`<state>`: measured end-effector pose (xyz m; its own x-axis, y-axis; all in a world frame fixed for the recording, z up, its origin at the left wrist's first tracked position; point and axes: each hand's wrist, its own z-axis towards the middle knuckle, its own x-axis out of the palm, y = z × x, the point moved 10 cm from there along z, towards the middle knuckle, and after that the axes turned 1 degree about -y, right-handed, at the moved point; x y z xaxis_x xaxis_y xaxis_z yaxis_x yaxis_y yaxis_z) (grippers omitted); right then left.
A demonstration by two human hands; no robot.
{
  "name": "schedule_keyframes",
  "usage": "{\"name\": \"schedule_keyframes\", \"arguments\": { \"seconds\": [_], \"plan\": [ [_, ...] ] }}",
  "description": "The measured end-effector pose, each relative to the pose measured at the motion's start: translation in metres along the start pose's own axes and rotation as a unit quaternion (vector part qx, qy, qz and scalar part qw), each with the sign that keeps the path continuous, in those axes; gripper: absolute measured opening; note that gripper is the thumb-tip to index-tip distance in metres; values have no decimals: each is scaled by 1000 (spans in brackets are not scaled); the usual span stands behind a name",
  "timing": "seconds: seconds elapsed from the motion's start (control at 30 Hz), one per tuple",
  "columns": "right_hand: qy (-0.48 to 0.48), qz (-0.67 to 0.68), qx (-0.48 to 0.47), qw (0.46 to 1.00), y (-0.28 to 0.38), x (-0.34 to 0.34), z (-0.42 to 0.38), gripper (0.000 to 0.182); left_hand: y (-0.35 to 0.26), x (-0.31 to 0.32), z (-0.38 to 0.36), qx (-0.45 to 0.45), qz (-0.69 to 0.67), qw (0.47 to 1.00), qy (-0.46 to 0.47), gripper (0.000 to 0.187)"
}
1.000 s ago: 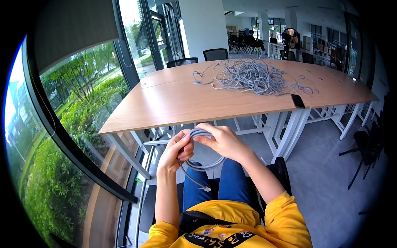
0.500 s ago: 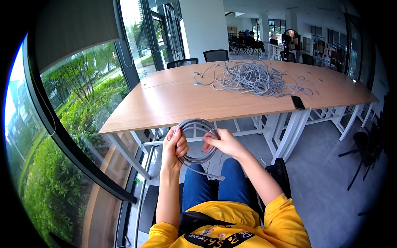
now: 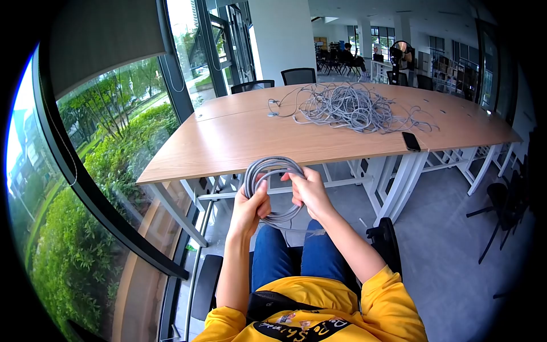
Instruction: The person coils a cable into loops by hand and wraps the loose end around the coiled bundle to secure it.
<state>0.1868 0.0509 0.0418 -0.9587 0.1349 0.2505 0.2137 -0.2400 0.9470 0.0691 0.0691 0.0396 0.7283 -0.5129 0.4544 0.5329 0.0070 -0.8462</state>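
Observation:
A grey network cable, wound into a round coil of several loops, is held up over my lap, just in front of the table edge. My left hand is closed round the left side of the coil, thumb on top. On the opposite side my right hand is closed with its fingers curled at the coil's upper right, pinching the cable. One loose cable end, smeared by motion, hangs below the coil across my right thigh. Some fingertips are hidden behind the loops.
On the wooden table lies a large tangle of grey cables. A black phone rests near the front edge. Chairs stand behind the table, and a window runs along the left. A person sits far back.
My right hand has moved up and to the right and its fingers have curled in. The coil has risen slightly, and its loose end has swung right and up.

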Motion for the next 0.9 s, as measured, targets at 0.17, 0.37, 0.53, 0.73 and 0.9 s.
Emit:
{"name": "schedule_keyframes", "arguments": {
  "seconds": [0.17, 0.37, 0.53, 0.73, 0.9],
  "plan": [
    [-1, 4, 2, 1000, -1, -5, 1, 16, 6, -1, 1, -1, 15, 1000, -13, 31],
    [-21, -60, -52, 997, 9, -6, 2, 16, -10, 9, -5, 62, 0, 998, 2, 69],
    [3, -48, -5, 999, -2, -8, 3, 16, -17, 9, -6, 99, 71, 992, -22, 56],
    [0, -47, -13, 999, -3, -6, 3, 18, -13, -10, 1, 125, 105, 984, -75, 44],
    [2, -53, -10, 999, -4, -7, 3, 18, -18, -2, -4, 129, 120, 982, -73, 49]
  ]
}}
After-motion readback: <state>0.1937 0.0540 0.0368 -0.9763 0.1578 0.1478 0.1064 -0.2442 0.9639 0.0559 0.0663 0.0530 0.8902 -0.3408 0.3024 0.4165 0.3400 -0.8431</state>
